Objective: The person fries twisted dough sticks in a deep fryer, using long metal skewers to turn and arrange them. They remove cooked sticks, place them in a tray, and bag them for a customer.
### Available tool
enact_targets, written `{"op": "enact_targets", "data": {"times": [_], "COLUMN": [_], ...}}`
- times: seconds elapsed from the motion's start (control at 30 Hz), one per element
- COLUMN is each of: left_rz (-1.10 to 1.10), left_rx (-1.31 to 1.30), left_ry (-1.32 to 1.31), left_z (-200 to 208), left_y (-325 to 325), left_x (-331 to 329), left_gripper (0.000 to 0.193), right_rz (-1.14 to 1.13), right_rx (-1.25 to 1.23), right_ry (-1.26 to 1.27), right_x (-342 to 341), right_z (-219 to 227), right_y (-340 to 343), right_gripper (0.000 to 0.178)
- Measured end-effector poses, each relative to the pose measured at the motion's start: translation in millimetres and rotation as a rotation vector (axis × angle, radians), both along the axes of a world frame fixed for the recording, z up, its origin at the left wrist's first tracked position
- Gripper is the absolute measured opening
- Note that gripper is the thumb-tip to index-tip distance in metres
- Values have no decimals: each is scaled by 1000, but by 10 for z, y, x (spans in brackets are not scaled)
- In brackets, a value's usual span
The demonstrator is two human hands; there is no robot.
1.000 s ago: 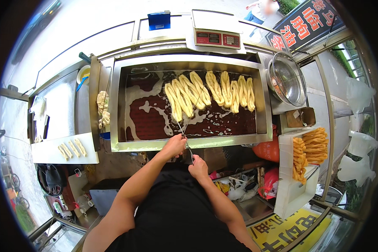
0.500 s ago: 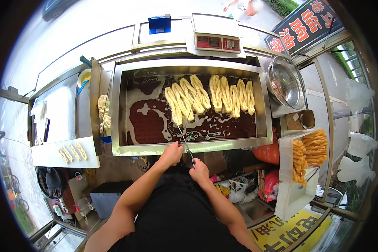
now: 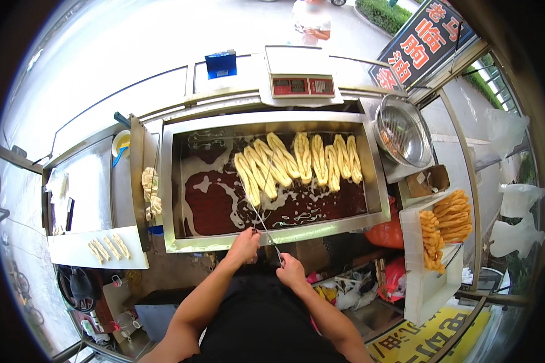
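Observation:
My left hand (image 3: 244, 247) is closed around the end of a thin metal rod. A second long metal rod (image 3: 266, 230) is in my right hand (image 3: 292, 270), fingers wrapped round its handle end. The rods cross over the near side of a rectangular steel fryer (image 3: 224, 242) of dark oil. Both reach up to the left group of pale twisted dough sticks (image 3: 262, 172); whether the tips press on them I cannot make out. Another group of dough sticks (image 3: 333, 160) floats to the right, side by side with the first.
Right of the fryer stand a wire strainer (image 3: 402, 130) and a white container (image 3: 412, 242) with browned dough sticks (image 3: 452, 215). Raw strips (image 3: 109, 248) lie on a white board (image 3: 136, 257) at left. A scale (image 3: 301, 86) stands behind the fryer; a person (image 3: 312, 24) is beyond.
My view has tilted upward, so the fryer sits lower in it and a person shows more fully beyond the stall. Both hands keep their rods at the left group of dough sticks.

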State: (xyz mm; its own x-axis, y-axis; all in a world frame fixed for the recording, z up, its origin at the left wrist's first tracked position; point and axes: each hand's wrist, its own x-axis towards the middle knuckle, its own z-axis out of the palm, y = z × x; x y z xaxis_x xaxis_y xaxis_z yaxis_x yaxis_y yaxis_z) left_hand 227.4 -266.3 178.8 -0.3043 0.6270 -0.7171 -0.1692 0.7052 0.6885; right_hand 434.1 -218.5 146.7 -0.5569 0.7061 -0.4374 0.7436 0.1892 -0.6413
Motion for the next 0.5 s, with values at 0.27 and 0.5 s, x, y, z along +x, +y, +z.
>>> {"op": "enact_targets", "data": {"times": [0.27,0.5], "left_rz": [151,65], "left_rx": [65,-18], "left_ry": [-77,-82], "left_z": [47,-133], "left_y": [-129,38], "left_x": [-282,-138], "left_gripper": [25,26], "right_rz": [-213,-229], "right_rx": [53,226], "right_ry": [78,12], "right_x": [800,739], "right_z": [357,38], "right_y": [243,778], "right_gripper": [46,39]}}
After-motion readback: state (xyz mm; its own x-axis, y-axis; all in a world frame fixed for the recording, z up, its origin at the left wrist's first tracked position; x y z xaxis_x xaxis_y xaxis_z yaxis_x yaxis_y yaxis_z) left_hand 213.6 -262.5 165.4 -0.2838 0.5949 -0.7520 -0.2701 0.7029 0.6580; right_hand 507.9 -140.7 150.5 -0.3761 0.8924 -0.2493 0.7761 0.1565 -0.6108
